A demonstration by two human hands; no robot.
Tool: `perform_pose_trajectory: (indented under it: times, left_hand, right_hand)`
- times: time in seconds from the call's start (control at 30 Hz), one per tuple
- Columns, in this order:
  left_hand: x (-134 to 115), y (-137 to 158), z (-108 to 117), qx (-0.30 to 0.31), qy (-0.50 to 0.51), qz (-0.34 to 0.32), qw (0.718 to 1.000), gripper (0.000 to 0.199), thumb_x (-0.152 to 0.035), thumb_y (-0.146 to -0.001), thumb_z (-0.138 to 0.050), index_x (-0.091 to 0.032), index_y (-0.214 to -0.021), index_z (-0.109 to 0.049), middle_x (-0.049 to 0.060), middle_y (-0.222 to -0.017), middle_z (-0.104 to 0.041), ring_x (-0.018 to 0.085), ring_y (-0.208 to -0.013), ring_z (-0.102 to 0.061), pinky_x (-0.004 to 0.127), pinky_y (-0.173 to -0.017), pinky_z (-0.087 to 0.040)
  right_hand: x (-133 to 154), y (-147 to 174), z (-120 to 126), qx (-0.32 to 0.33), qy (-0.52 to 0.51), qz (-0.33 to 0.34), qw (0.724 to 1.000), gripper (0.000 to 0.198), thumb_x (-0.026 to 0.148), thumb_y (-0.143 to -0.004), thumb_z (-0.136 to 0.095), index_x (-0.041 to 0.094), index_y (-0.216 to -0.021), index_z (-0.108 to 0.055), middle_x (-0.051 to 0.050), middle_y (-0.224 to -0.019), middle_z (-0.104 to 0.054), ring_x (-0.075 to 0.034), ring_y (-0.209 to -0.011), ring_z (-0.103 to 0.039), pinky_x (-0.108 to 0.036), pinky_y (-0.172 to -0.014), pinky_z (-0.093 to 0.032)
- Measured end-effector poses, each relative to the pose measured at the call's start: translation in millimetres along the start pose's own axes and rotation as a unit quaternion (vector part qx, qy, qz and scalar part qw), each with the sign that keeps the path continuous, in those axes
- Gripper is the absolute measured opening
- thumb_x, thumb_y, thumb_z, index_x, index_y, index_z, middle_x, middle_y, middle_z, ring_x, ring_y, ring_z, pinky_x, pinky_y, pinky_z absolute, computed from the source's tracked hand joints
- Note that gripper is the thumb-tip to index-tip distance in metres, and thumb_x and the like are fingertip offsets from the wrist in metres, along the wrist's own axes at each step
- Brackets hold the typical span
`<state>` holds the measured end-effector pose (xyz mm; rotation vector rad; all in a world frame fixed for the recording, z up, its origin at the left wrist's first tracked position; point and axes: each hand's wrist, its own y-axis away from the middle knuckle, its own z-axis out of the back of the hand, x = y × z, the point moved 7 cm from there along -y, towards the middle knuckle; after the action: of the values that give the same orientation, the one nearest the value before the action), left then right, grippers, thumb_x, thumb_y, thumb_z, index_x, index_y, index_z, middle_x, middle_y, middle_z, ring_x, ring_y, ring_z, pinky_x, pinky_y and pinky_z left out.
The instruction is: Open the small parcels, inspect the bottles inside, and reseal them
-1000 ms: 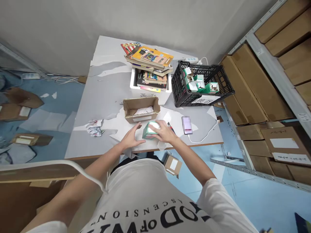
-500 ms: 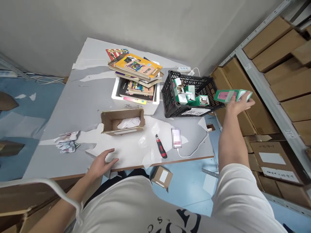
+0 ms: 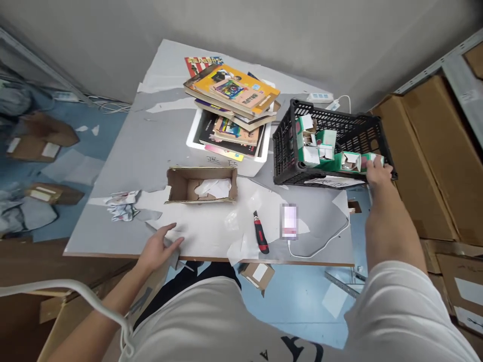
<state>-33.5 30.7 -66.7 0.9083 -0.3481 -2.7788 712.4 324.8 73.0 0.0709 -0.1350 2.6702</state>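
My right hand is closed on a small green box at the right end of the black plastic crate. Most of that box is inside the crate, behind the front rim and my fingers. Several other green-and-white boxes stand in the crate's left and front part. My left hand rests at the table's front edge with thumb and fingers apart and nothing in it. Beyond it stands an open cardboard box with crumpled white paper inside.
A red-and-black utility knife lies beside a phone on a white cable. Books are piled on a white foam box. Crumpled paper lies at left. Large cartons stand right of the table.
My right hand has brought the green box from the right of the crate down into its right end. The view has turned rightward less, toward the left. My left hand stays open.
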Motion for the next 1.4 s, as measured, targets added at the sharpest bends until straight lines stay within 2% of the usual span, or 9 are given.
perform_pose_trajectory:
  times: [0.13,0.33,0.43,0.5,0.57,0.67,0.97,1.2,1.4]
  left_hand:
    - [-11,-35,11,-0.079,0.037,0.005,0.996,0.078,-0.063,-0.076,-0.055,-0.010,-0.133,-0.046,0.019,-0.131,-0.056,0.034,-0.117,-0.056,0.044,-0.088,-0.052]
    - [-26,-63,31,-0.131,0.054,0.000,0.990,0.079,-0.056,-0.075,-0.060,-0.012,-0.137,-0.040,0.019,-0.133,-0.053,0.034,-0.122,-0.052,0.047,-0.095,-0.048]
    - [-21,-71,38,-0.149,0.068,0.021,0.986,0.083,-0.053,-0.073,-0.063,-0.011,-0.139,-0.036,0.020,-0.135,-0.051,0.035,-0.123,-0.052,0.048,-0.099,-0.045]
    - [-16,-81,36,-0.129,0.085,0.022,0.988,0.082,-0.051,-0.072,-0.065,-0.011,-0.138,-0.038,0.021,-0.137,-0.050,0.035,-0.123,-0.052,0.047,-0.098,-0.046]
    - [-13,-91,29,-0.092,0.108,0.012,0.990,0.074,-0.047,-0.073,-0.064,-0.014,-0.136,-0.043,0.019,-0.138,-0.050,0.034,-0.121,-0.053,0.046,-0.096,-0.047]
    - [-10,-100,19,-0.044,0.178,0.011,0.983,0.064,-0.040,-0.074,-0.063,-0.020,-0.132,-0.046,0.015,-0.134,-0.055,0.032,-0.120,-0.055,0.046,-0.093,-0.048]
    - [-14,-63,39,-0.055,0.296,-0.059,0.952,0.063,-0.046,-0.073,-0.063,-0.020,-0.130,-0.054,0.012,-0.119,-0.056,0.024,-0.103,-0.061,0.039,-0.083,-0.054]
    - [17,-59,-5,-0.007,0.296,-0.036,0.954,0.062,-0.041,-0.073,-0.060,-0.016,-0.129,-0.054,0.013,-0.118,-0.062,0.023,-0.096,-0.063,0.040,-0.081,-0.056]
    - [32,-57,-13,0.002,0.304,-0.035,0.952,0.050,-0.040,-0.077,-0.054,-0.016,-0.120,-0.059,0.013,-0.120,-0.065,0.024,-0.107,-0.063,0.042,-0.093,-0.052]
  right_hand:
    - [5,27,11,0.070,-0.126,-0.050,0.988,0.083,0.061,-0.091,-0.033,0.018,-0.154,-0.002,-0.023,-0.158,0.009,-0.032,-0.148,0.002,-0.053,-0.114,-0.010]
    - [87,149,58,-0.286,-0.183,0.057,0.939,0.070,0.042,-0.092,-0.031,0.007,-0.150,-0.012,-0.023,-0.157,-0.004,-0.027,-0.148,0.002,-0.053,-0.116,-0.007]
    - [180,230,-4,-0.069,-0.307,0.185,0.931,0.071,0.040,-0.088,-0.039,0.011,-0.150,-0.017,-0.022,-0.154,-0.015,-0.032,-0.147,-0.006,-0.062,-0.114,-0.010]
    - [242,286,-49,0.021,-0.326,0.236,0.915,0.065,0.037,-0.082,-0.052,0.018,-0.142,-0.038,-0.018,-0.143,-0.040,-0.030,-0.138,-0.033,-0.053,-0.112,-0.028]
    - [298,334,-93,0.151,-0.364,0.283,0.875,0.063,0.031,-0.078,-0.056,0.018,-0.138,-0.044,-0.016,-0.139,-0.048,-0.027,-0.133,-0.042,-0.048,-0.112,-0.032]
    - [342,373,-136,0.268,-0.420,0.230,0.836,0.059,0.025,-0.075,-0.056,0.013,-0.133,-0.049,-0.017,-0.138,-0.050,-0.027,-0.131,-0.044,-0.046,-0.112,-0.032]
    - [305,398,-105,0.178,-0.525,0.094,0.827,0.043,0.037,-0.086,-0.050,0.016,-0.121,-0.060,-0.013,-0.125,-0.061,-0.023,-0.111,-0.058,-0.039,-0.101,-0.043]
    - [285,441,-135,0.223,-0.528,-0.041,0.818,0.042,0.040,-0.085,-0.053,0.018,-0.120,-0.063,-0.011,-0.127,-0.063,-0.024,-0.121,-0.055,-0.041,-0.107,-0.040]
    - [263,464,-144,0.216,-0.537,-0.050,0.814,0.046,0.035,-0.083,-0.053,0.017,-0.125,-0.059,-0.014,-0.133,-0.059,-0.023,-0.120,-0.058,-0.042,-0.104,-0.044]
